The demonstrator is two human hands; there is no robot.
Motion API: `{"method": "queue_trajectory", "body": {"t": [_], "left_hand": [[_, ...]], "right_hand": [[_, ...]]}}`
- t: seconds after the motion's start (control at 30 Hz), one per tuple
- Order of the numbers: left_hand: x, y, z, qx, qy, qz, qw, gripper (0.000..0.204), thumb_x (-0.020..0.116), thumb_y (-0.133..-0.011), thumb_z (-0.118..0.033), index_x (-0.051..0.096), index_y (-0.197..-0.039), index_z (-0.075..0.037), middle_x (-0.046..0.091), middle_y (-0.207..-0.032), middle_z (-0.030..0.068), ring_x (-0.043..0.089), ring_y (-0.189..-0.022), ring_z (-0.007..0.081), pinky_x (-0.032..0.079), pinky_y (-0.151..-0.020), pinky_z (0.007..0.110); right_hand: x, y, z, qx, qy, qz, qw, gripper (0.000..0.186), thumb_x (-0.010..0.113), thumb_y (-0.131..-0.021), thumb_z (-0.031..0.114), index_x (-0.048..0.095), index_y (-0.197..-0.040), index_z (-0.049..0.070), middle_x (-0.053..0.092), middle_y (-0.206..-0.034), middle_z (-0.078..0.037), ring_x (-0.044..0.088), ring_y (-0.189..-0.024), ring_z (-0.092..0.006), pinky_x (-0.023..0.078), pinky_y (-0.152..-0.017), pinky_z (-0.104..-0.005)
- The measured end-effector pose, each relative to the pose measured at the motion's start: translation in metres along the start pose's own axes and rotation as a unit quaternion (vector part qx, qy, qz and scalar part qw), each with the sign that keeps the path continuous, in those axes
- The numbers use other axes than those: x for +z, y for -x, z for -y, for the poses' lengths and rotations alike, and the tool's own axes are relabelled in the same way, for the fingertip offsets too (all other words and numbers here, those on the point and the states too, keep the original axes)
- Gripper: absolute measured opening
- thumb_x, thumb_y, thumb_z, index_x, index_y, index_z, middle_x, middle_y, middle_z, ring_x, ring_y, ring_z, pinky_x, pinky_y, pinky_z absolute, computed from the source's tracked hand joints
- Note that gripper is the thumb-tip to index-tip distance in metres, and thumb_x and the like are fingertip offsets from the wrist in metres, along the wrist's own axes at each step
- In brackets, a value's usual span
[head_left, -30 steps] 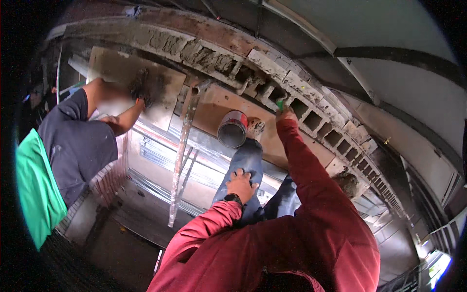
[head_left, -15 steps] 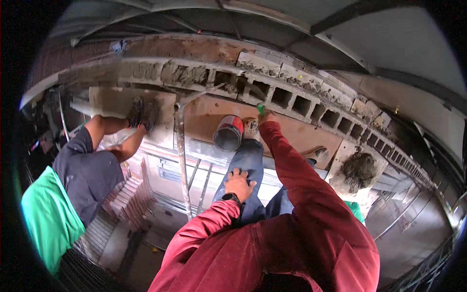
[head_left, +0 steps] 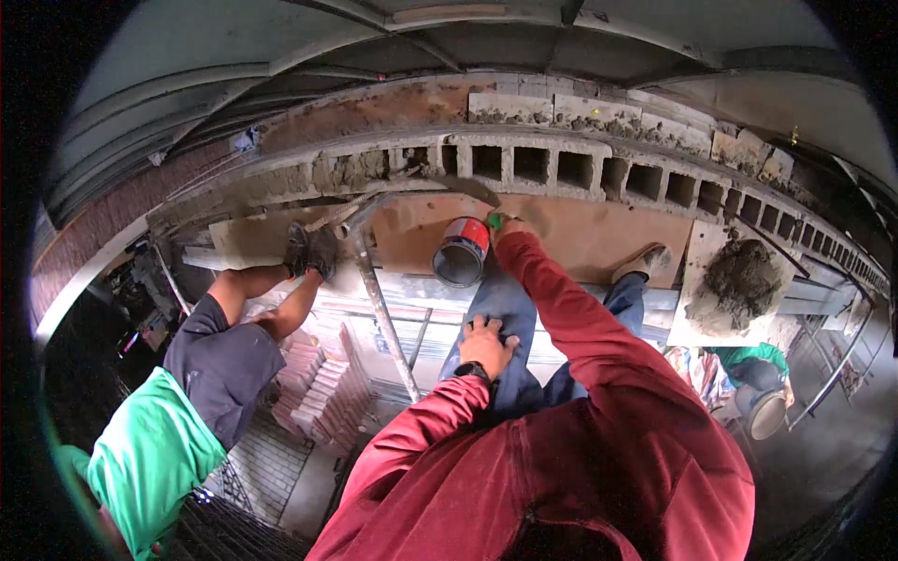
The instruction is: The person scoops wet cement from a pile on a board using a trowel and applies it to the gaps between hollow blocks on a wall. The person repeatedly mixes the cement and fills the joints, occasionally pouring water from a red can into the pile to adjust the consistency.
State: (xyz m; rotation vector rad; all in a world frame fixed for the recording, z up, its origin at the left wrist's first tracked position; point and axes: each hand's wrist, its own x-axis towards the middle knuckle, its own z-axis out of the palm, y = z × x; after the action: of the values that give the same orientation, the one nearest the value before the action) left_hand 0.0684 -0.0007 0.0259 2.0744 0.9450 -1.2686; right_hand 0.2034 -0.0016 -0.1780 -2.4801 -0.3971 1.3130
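My right hand (head_left: 513,230), reached forward in a red sleeve, is closed round the green handle of a trowel (head_left: 475,192). Its dark blade points left, just on my side of the row of hollow concrete blocks (head_left: 575,168). Below the blade, beside my right hand, a red paint can (head_left: 461,251) with a grey-smeared inside is tipped toward me. My left hand (head_left: 486,346), with a dark watch on the wrist, lies with spread fingers on my thigh and holds nothing. Grey mortar fills some of the block openings toward the left.
A mortar heap (head_left: 739,278) sits on a pale board at right. A metal scaffold pole (head_left: 383,313) rises left of my legs. A co-worker in a green shirt (head_left: 154,449) is at left; another person with a bucket (head_left: 762,411) is lower right. Stacked tiles (head_left: 323,388) lie below.
My right hand has drawn the trowel back from the block openings, closer to the can. My view has shifted, bringing the person with the bucket into sight. My left hand stays on my thigh.
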Motion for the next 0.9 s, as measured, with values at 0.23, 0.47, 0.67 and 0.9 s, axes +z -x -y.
{"method": "queue_trajectory", "body": {"t": [0.23, 0.47, 0.67, 0.9], "left_hand": [[-0.008, -0.007, -0.021, 0.010, -0.036, -0.011, 0.999, 0.050, 0.065, -0.078, -0.042, 0.057, -0.116, -0.011, 0.045, -0.123, 0.0136, 0.046, -0.113, 0.0363, 0.043, -0.091, 0.047], [0.008, -0.006, -0.048, 0.065, -0.148, -0.035, 0.986, 0.054, 0.064, -0.077, -0.044, 0.057, -0.114, -0.006, 0.047, -0.126, 0.0208, 0.043, -0.118, 0.0403, 0.033, -0.101, 0.048], [0.086, -0.006, -0.163, 0.392, -0.092, -0.050, 0.914, 0.045, 0.071, -0.071, -0.032, 0.062, -0.107, -0.007, 0.056, -0.114, 0.0157, 0.051, -0.108, 0.0357, 0.038, -0.095, 0.045], [0.238, 0.061, -0.324, 0.473, -0.215, 0.159, 0.839, 0.053, 0.072, -0.070, -0.042, 0.060, -0.114, -0.014, 0.043, -0.135, 0.0165, 0.034, -0.127, 0.0425, 0.030, -0.099, 0.056]], "right_hand": [[-0.036, 0.018, -0.051, 0.051, -0.154, -0.046, 0.986, 0.034, 0.052, -0.085, 0.038, 0.067, -0.095, 0.009, 0.065, -0.092, -0.019, 0.062, -0.089, -0.0392, 0.050, -0.075, -0.0466], [-0.061, 0.126, -0.174, 0.126, -0.190, -0.066, 0.971, 0.034, 0.057, -0.080, 0.035, 0.062, -0.094, 0.005, 0.064, -0.086, -0.023, 0.062, -0.082, -0.0409, 0.049, -0.071, -0.0473], [-0.096, 0.228, -0.304, 0.131, -0.425, -0.321, 0.836, 0.029, 0.060, -0.080, 0.024, 0.058, -0.101, 0.003, 0.061, -0.093, -0.022, 0.059, -0.090, -0.0397, 0.047, -0.080, -0.0419], [-0.044, 0.244, -0.477, 0.484, -0.466, -0.378, 0.638, 0.038, 0.060, -0.081, 0.028, 0.058, -0.110, 0.004, 0.063, -0.091, -0.021, 0.060, -0.092, -0.0384, 0.046, -0.083, -0.0402]]}}
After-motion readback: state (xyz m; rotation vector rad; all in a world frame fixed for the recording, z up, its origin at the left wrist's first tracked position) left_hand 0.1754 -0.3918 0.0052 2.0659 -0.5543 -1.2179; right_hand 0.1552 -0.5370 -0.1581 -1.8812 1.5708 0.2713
